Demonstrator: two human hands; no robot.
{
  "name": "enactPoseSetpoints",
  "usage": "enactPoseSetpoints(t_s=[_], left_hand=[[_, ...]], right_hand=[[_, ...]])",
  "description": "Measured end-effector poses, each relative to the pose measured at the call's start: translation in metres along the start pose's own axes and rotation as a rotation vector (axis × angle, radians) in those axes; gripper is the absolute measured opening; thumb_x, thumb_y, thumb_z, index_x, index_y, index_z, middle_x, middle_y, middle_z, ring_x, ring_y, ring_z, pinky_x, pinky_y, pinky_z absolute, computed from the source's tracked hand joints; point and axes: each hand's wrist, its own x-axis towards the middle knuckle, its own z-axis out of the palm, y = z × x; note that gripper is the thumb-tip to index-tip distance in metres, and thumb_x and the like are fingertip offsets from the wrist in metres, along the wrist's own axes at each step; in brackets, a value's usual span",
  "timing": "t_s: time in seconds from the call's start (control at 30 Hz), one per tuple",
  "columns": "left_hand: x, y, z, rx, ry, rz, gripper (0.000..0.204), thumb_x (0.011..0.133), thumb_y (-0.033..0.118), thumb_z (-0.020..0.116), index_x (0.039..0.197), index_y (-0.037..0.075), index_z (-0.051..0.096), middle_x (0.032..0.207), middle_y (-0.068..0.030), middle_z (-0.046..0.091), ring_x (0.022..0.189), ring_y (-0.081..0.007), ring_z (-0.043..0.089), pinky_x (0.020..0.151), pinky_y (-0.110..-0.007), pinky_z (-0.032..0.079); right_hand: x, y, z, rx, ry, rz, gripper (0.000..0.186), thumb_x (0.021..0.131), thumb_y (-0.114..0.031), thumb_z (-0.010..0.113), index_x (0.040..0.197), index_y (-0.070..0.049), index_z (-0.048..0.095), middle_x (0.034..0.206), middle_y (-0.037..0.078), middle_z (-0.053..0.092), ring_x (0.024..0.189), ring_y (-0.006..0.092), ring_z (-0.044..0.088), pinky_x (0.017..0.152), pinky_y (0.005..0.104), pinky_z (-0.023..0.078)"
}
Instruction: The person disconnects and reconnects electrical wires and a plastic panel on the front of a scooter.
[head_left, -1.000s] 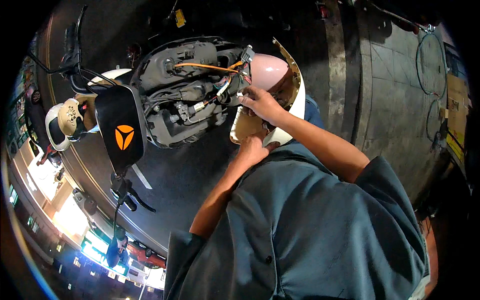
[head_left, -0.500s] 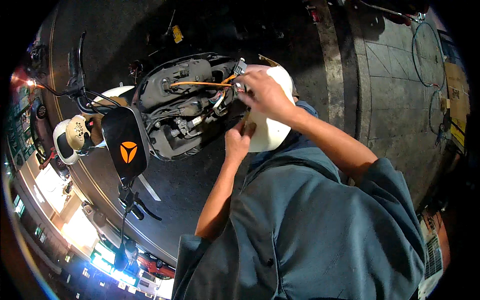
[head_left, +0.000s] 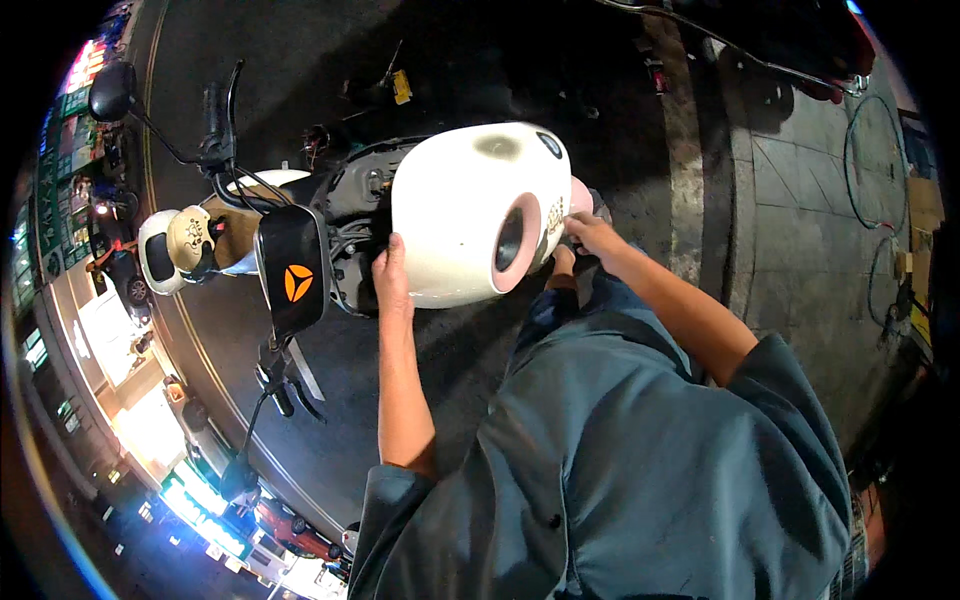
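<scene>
A white scooter front cover (head_left: pixel 450 205) with a pink ring around a dark round opening covers most of the scooter's bared front end (head_left: pixel 360 190). My left hand (head_left: pixel 394 280) grips its left edge, the thumb on the outer face and the other fingers hidden behind it. At its right end, my right hand (head_left: pixel 592 235) has curled fingers holding the edge beside a pink part (head_left: pixel 581 197). Some dark cables (head_left: pixel 348 238) show in the gap left of the cover.
Left of the cover are a black panel (head_left: pixel 292 265) with an orange emblem, handlebars (head_left: pixel 215 150) and a tan helmet (head_left: pixel 190 236). A yellow object (head_left: pixel 401 87) lies on the dark road beyond. At right are a kerb strip (head_left: pixel 685 170) and a looped hose (head_left: pixel 852 150).
Both hands have left the cables and connectors and now hold the white cover. It has swung up and left over the open front end, hiding the orange cable.
</scene>
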Motion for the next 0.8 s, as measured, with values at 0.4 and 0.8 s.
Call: enactPoseSetpoints(t_s=[0.4,0.8], left_hand=[[0.012,0.008,-0.051,-0.104,0.157,-0.110,0.070,0.098,0.048,0.057,0.137,-0.009,0.047,0.141,-0.0205,0.051,0.130,-0.0310,0.049,0.109,-0.040,0.036],[0.012,-0.013,-0.074,0.093,0.025,0.046,0.067,0.102,0.048,0.049,0.140,-0.007,0.043,0.137,-0.0183,0.053,0.122,-0.0266,0.054,0.104,-0.036,0.040]], right_hand=[[0.001,-0.027,0.113,-0.057,-0.113,-0.058,0.079,0.086,-0.046,0.072,0.141,0.003,0.043,0.135,0.025,0.053,0.123,0.0330,0.054,0.102,0.0422,0.044],[0.011,-0.003,0.133,0.281,0.092,-0.110,0.041,0.086,-0.008,0.061,0.127,-0.002,0.060,0.101,0.015,0.067,0.090,0.0198,0.063,0.074,0.0306,0.052]])
